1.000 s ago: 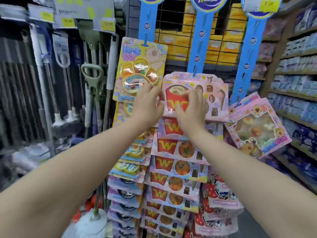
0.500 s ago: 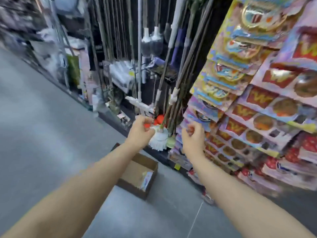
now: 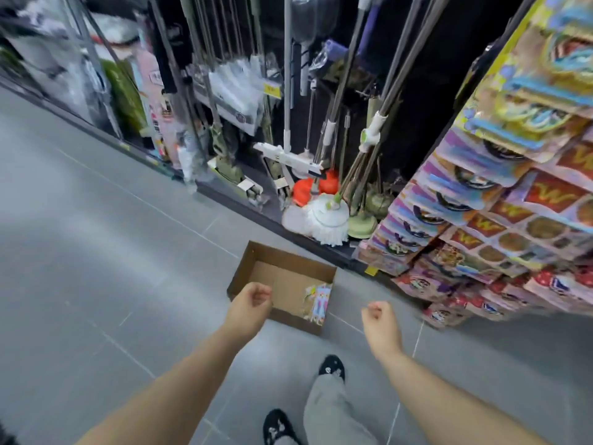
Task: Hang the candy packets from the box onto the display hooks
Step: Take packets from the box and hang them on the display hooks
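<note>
An open cardboard box (image 3: 256, 261) lies on the grey floor below me. One colourful candy packet (image 3: 317, 303) leans against its right inner wall. My left hand (image 3: 248, 305) hovers over the box's near left corner, fingers curled with nothing in them. My right hand (image 3: 380, 319) hangs to the right of the box, fingers also curled and holding nothing. Several rows of candy packets (image 3: 500, 213) hang on the display at the right.
Mops and brooms (image 3: 324, 216) stand on the shelf base behind the box, with a red mop head (image 3: 305, 189) among them. My leg and black shoes (image 3: 332, 367) are just in front of the box. Grey tiled floor stretches to the left.
Both hands left the packets on the hooks and dropped down toward the floor. My view swung from the display down to the box, and I stepped closer to it.
</note>
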